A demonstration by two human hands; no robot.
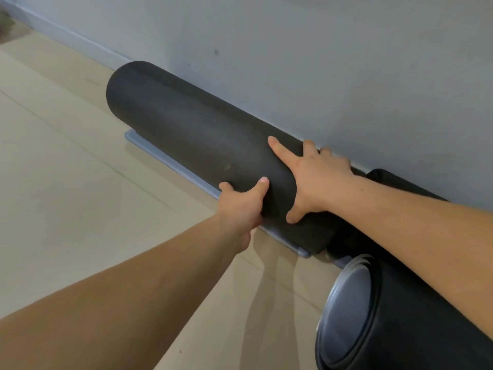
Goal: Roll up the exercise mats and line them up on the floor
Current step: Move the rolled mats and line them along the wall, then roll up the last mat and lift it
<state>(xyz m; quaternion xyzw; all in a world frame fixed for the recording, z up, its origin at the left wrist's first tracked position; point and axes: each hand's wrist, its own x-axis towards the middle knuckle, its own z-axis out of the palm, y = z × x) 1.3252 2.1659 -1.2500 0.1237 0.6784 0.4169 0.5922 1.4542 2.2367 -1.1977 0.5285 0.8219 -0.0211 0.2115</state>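
soft, even, fairly dim indoor light with no glare. faint arm shadows fall on the floor below. wide-angle bending curves the wall edge; the picture is slightly soft throughout.

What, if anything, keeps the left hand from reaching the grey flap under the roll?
Probably nothing: yes, reachable. The left hand grips the roll just above the flap, which lies bare on the floor.

Bare forearms, bare left hand and right hand (short plain nails)
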